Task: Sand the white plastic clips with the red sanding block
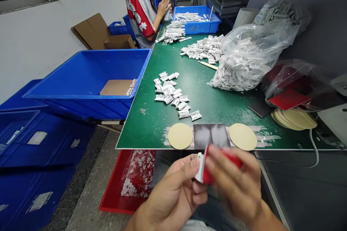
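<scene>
My left hand (173, 195) pinches a small white plastic part (200, 168) between thumb and fingers, below the table's near edge. My right hand (235, 184), blurred by motion, presses a red pad (208, 173) against that part. Just ahead on the green table (217, 104) lie two round tan discs (180, 136) (243, 136) with a dark abrasive sheet (210, 135) taped between them. A cluster of small white parts (173, 94) lies further in on the table.
A clear bag of white parts (244, 61) sits at right, with red sheets in a bag (290, 94) and stacked discs (294, 118) beside it. A large blue bin (89, 79) stands at left, a red tray (127, 184) under the table. Another person (143, 7) works at the far end.
</scene>
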A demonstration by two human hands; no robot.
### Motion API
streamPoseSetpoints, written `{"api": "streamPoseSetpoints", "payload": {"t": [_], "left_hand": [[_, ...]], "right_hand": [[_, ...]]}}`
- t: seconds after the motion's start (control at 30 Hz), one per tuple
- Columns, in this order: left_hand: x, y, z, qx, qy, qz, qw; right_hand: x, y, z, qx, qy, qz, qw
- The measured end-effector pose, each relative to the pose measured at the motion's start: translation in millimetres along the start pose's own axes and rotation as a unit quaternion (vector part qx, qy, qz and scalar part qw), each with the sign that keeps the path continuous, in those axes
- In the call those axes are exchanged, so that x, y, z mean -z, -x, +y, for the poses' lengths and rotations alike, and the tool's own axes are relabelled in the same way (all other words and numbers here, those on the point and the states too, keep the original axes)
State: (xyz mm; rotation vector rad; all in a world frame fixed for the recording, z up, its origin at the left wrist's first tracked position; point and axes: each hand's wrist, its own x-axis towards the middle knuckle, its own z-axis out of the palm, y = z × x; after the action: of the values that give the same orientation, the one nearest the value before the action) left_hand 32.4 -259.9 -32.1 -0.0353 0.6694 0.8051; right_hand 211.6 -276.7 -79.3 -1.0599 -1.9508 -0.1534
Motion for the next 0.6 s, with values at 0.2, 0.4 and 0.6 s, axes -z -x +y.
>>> {"api": "streamPoseSetpoints", "payload": {"t": [0.2,0.4,0.6], "left_hand": [[1.4,5,-1,-0.006,-0.021,0.012,1.000],[16.1,-1,-5,-0.374,-0.308,0.081,0.871],[27.2,-6,-19,-0.573,-0.453,0.142,0.668]], "right_hand": [[5,-13,10,0.045,0.023,0.022,0.998],[1,-5,12,-0.099,-0.017,0.051,0.994],[-1,0,-25,-0.045,-0.069,0.024,0.996]]}}
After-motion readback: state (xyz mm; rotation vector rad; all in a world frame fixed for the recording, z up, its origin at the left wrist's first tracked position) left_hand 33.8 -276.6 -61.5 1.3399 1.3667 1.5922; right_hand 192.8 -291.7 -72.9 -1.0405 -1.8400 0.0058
